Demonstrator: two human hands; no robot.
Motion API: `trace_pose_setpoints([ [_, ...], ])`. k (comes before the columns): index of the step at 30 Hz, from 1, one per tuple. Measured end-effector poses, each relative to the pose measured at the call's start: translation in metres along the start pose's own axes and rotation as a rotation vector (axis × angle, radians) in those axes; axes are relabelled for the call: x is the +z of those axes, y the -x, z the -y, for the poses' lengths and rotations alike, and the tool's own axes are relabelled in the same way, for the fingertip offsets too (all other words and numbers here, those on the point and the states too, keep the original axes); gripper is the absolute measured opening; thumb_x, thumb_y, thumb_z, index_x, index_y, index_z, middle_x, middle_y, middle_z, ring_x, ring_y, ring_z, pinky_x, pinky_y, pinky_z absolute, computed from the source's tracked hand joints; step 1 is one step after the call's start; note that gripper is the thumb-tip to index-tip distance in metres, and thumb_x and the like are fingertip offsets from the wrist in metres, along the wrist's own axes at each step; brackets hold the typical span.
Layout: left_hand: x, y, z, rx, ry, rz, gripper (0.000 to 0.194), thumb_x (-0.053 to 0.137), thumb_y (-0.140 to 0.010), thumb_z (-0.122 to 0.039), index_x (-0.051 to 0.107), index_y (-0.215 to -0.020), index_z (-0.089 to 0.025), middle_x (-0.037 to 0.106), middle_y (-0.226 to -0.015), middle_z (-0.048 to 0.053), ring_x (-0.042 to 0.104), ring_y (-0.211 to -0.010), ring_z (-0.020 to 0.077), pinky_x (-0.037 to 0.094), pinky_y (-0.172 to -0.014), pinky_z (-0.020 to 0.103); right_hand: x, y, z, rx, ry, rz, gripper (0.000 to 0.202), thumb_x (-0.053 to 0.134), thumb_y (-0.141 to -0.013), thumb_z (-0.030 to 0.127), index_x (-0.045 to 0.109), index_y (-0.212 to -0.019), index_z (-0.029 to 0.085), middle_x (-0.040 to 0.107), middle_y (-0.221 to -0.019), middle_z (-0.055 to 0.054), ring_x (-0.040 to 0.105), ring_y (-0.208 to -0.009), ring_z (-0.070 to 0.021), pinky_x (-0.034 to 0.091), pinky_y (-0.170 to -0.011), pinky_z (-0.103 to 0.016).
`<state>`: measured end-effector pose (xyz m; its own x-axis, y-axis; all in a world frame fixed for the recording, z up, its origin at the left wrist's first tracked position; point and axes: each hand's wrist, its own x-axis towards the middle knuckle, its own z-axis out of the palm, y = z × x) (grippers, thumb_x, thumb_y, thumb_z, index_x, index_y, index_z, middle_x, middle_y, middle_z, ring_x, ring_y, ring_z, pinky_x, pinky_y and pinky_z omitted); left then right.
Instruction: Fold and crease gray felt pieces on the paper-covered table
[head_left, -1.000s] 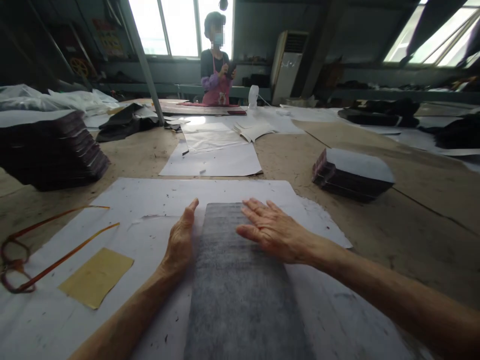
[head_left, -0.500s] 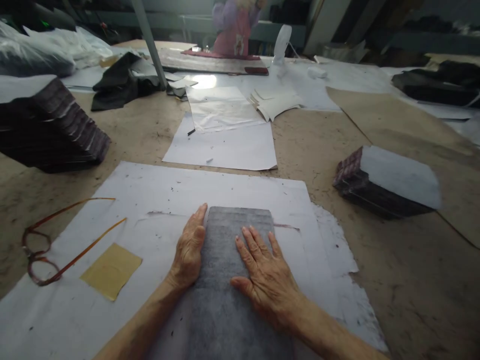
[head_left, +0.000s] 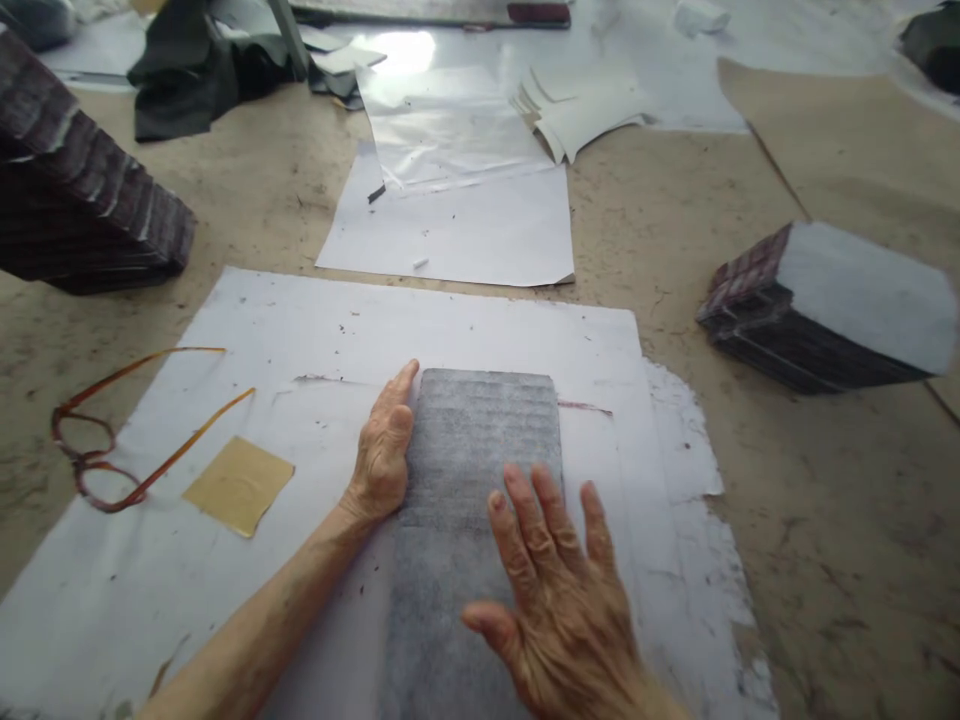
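In the head view, the right hand (head_left: 566, 595) has come back from the far end of the grey piece (head_left: 487, 430), which lies lengthwise on the white sheet (head_left: 465, 320). Its fingers are spread (if it presses, I cannot tell). The left hand (head_left: 385, 450) stays along the left edge, fingers together, gripping nothing. I judge that the work has passed to the nearer part.

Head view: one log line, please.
left hand: at left edge of grey piece; right hand: spread over grey piece; glasses: beside yellow square
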<state>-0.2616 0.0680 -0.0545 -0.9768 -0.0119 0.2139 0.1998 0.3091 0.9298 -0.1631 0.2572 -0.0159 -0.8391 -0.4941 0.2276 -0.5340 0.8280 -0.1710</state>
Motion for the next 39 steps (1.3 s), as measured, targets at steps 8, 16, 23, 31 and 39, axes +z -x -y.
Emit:
trace_pose_setpoints([
  [8,-0.001,0.002,0.000,0.013,0.025,-0.008,0.050,0.024,-0.093,-0.042,0.042,-0.131,-0.016,0.040,-0.138,0.007,0.031,-0.129,0.0203,0.018,-0.110,0.039,-0.003,0.022,0.023,0.034,0.003,0.009,0.064,0.040,-0.087,0.047,0.034,-0.132,0.002,0.036,-0.137,-0.022,0.024,-0.130,-0.0351,0.014,-0.103,-0.060],
  [16,-0.004,-0.007,-0.003,-0.079,0.462,-0.150,0.047,0.032,-0.089,-0.050,0.058,-0.115,-0.019,0.055,-0.124,0.008,0.044,-0.120,0.0226,0.029,-0.105,0.041,-0.002,0.032,0.025,0.089,-0.087,-0.055,0.041,0.051,-0.084,0.019,0.047,-0.122,0.006,0.047,-0.129,-0.019,0.037,-0.124,-0.0309,0.033,-0.097,-0.051],
  [23,-0.033,0.064,-0.032,-0.224,-0.064,0.018,0.035,0.062,-0.077,-0.028,0.057,-0.111,-0.024,0.058,-0.112,0.004,0.053,-0.104,0.0199,0.040,-0.095,0.035,-0.016,0.010,-0.019,0.237,-0.171,-0.203,0.032,0.056,-0.082,0.018,0.054,-0.112,0.009,0.060,-0.108,-0.013,0.054,-0.102,-0.0223,0.045,-0.090,-0.037],
  [31,-0.029,0.074,-0.041,-0.044,-0.533,0.218,0.059,0.064,-0.073,-0.027,0.040,-0.127,-0.025,0.047,-0.122,0.007,0.043,-0.114,0.0248,0.035,-0.098,0.043,-0.017,-0.014,-0.044,0.129,-0.217,0.018,0.054,0.072,-0.065,0.016,0.051,-0.114,0.008,0.058,-0.109,-0.013,0.050,-0.100,-0.0272,0.044,-0.083,-0.042],
  [39,-0.031,0.061,-0.041,-0.022,-0.596,0.342,0.063,0.063,-0.074,-0.029,0.036,-0.130,-0.026,0.043,-0.126,0.007,0.039,-0.115,0.0262,0.033,-0.098,0.044,-0.020,-0.026,-0.039,0.283,-0.255,0.192,0.024,0.071,-0.060,0.013,0.060,-0.080,0.016,0.056,-0.079,-0.006,0.047,-0.078,-0.0230,0.040,-0.067,-0.037],
])
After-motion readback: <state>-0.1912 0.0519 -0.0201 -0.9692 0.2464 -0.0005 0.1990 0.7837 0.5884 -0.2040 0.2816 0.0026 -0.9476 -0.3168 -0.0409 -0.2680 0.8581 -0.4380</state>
